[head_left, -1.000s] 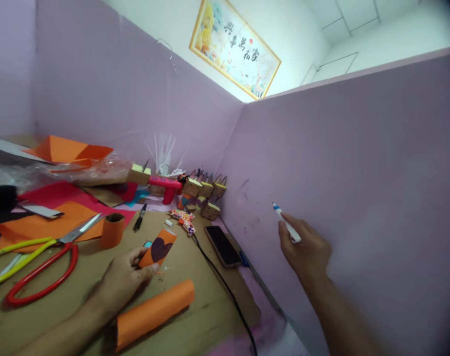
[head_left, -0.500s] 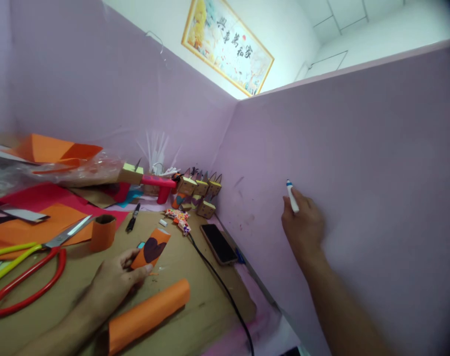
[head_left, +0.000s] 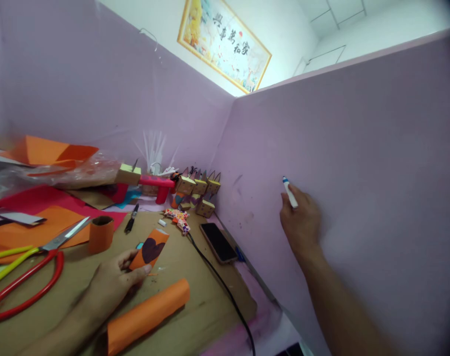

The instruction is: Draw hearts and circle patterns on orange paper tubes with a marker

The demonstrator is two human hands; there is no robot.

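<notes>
My left hand point(head_left: 112, 279) is closed on a small orange paper piece point(head_left: 160, 239) that bears a dark purple heart. It is held over the brown cardboard point(head_left: 206, 296), just above a long orange paper roll point(head_left: 149, 314). A bit of light blue shows behind the piece at my fingers. My right hand point(head_left: 301, 217) is raised in front of the purple wall and grips a white marker point(head_left: 291, 194) with a blue tip pointing up and left.
Red and yellow scissors point(head_left: 49, 254) lie at the left beside a short orange tube point(head_left: 101, 235). A phone point(head_left: 218, 242), a black cable point(head_left: 225, 287), a black pen point(head_left: 131, 219) and a patterned glue gun point(head_left: 177, 219) lie on the cardboard. Small cardboard figures point(head_left: 201, 187) stand behind.
The view has shifted slightly. My right hand and the marker sit a little farther left against the wall. My left hand keeps its hold on the orange piece.
</notes>
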